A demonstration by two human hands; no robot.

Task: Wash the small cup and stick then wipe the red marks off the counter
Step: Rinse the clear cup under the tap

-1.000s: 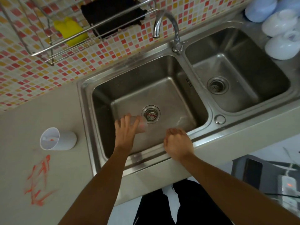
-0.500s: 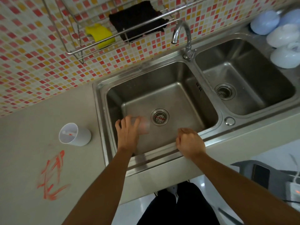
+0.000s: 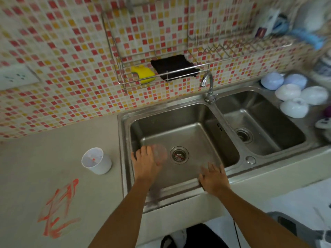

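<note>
Steel sink (image 3: pixel 125 158): left hand (image 3: pixel 146 162) grips clear cup (image 3: pixel 160 153); right hand (image 3: pixel 214 178) spread.

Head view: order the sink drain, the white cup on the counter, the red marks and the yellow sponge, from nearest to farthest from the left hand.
From the left hand:
1. Sink drain, just right of it in the left basin.
2. White cup, on the counter to the left.
3. Yellow sponge in the wall rack and red marks on the near-left counter: too close to call.
</note>
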